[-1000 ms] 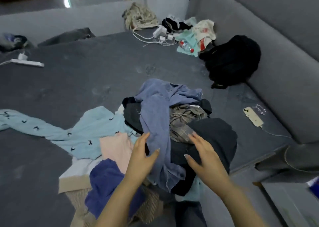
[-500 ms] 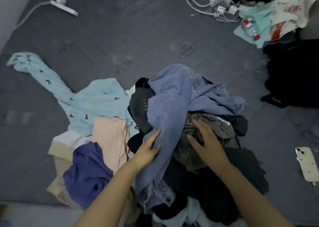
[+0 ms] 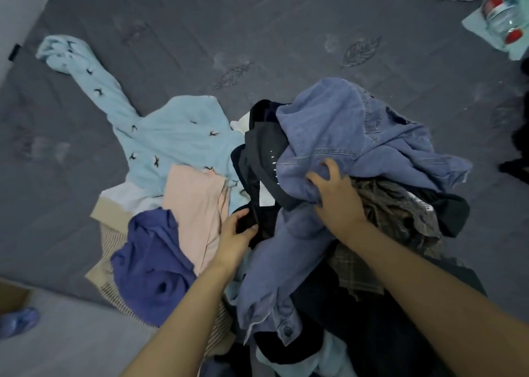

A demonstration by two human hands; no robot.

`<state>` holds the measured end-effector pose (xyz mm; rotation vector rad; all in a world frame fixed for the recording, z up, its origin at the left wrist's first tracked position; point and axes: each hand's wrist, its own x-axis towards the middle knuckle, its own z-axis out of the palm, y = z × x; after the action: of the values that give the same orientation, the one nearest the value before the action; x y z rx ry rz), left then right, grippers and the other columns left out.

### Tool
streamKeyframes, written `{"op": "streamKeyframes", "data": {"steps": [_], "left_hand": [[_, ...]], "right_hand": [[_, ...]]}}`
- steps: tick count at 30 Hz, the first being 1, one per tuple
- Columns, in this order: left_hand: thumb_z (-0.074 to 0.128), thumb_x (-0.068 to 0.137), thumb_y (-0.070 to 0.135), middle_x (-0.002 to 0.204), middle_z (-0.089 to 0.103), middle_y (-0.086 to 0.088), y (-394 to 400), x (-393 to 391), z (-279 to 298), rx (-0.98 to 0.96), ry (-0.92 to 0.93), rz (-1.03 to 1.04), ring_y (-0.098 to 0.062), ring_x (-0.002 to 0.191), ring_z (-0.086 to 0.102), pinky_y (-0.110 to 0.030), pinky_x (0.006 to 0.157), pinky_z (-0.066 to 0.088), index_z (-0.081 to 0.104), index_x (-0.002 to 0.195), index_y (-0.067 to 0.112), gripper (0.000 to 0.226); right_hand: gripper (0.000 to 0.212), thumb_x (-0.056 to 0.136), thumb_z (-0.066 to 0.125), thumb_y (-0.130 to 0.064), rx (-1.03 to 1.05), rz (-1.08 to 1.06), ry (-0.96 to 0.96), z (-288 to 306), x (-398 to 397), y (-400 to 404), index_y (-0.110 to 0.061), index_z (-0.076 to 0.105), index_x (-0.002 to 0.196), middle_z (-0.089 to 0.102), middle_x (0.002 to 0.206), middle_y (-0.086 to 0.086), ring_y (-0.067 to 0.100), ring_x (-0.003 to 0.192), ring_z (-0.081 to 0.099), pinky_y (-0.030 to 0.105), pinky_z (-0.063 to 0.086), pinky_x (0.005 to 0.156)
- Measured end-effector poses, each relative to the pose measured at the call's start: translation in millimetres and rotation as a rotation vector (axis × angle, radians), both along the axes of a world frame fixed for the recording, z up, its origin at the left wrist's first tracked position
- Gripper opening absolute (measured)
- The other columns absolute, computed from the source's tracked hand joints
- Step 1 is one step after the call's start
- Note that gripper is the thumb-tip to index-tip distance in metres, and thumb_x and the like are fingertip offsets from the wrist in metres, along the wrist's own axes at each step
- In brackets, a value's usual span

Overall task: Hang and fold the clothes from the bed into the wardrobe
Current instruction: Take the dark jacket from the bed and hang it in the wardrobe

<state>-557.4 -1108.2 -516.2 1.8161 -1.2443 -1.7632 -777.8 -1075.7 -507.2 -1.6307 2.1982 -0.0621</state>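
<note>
Denim jacket atop the pile: right hand clutches it, left hand pinches dark cloth beside it.

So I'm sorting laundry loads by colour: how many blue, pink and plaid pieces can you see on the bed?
Blue: 3 - pale top with birds, purple-blue top, denim jacket gripped by the right hand
Pink: 1 - pink garment
Plaid: 1 - plaid shirt
Total: 5
Dark pieces in the heap can't be separated.
</note>
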Motion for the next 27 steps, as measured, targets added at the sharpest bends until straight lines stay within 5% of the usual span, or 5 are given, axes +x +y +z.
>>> {"op": "streamKeyframes", "data": {"steps": [6, 10, 15, 24, 27], "left_hand": [[0.078, 0.082, 0.028, 0.132, 0.059, -0.004, -13.2, -46.3, -2.1, 0.083, 0.126, 0.01, -0.016, 0.114, 0.061, -0.031, 0.098, 0.051, 0.04, 0.139, 0.014, 0.07], [0.086, 0.054, 0.06, 0.135, 0.048, 0.004, -18.6, -88.0, -5.7, 0.234, 0.043, 0.048, -0.02, 0.118, 0.054, -0.039, 0.104, 0.044, 0.016, 0.151, 0.031, 0.123], [0.075, 0.084, 0.031, 0.131, 0.061, -0.005, -13.7, -101.9, -18.8, 0.101, -0.04, 0.217, -0.026, 0.113, 0.061, -0.043, 0.103, 0.047, 0.05, 0.138, 0.015, 0.061], [0.069, 0.088, 0.009, 0.098, 0.076, -0.003, 3.3, -63.3, 74.3, -0.06, 0.235, -0.059, -0.022, 0.095, 0.071, -0.03, 0.083, 0.056, 0.073, 0.101, 0.022, 0.019], [0.072, 0.084, 0.01, 0.096, 0.076, -0.004, -4.5, -54.0, 120.1, -0.055, 0.332, -0.092, -0.017, 0.088, 0.072, -0.026, 0.076, 0.057, 0.077, 0.094, 0.023, 0.017]], "right_hand": [[0.029, 0.08, 0.069, -0.004, 0.099, 0.137, 0.338, 23.1, -129.5, 50.3, -0.011, 0.068, 0.108, 0.044, 0.142, 0.014, 0.043, 0.094, 0.048, 0.041, 0.043, 0.061], [0.037, 0.086, 0.061, -0.011, 0.219, 0.036, 0.566, 27.9, -185.7, 73.6, -0.022, 0.065, 0.121, 0.035, 0.148, 0.005, 0.043, 0.112, 0.04, 0.052, 0.041, 0.09], [0.048, 0.093, 0.054, -0.02, 0.214, -0.296, 0.498, 25.0, -171.7, 64.8, -0.019, 0.048, 0.141, 0.009, 0.163, 0.008, 0.044, 0.146, -0.008, 0.07, -0.006, 0.111], [0.084, 0.09, 0.058, -0.044, -0.125, 0.117, -0.011, 46.3, -30.6, 44.2, -0.029, 0.007, 0.156, 0.018, 0.161, -0.007, 0.02, 0.149, 0.015, 0.047, 0.007, 0.121], [0.05, 0.093, 0.062, -0.022, -0.224, -0.011, -0.258, 63.2, -27.3, 28.7, -0.015, 0.05, 0.14, 0.054, 0.139, 0.002, 0.022, 0.13, 0.047, 0.047, 0.023, 0.116]]}}
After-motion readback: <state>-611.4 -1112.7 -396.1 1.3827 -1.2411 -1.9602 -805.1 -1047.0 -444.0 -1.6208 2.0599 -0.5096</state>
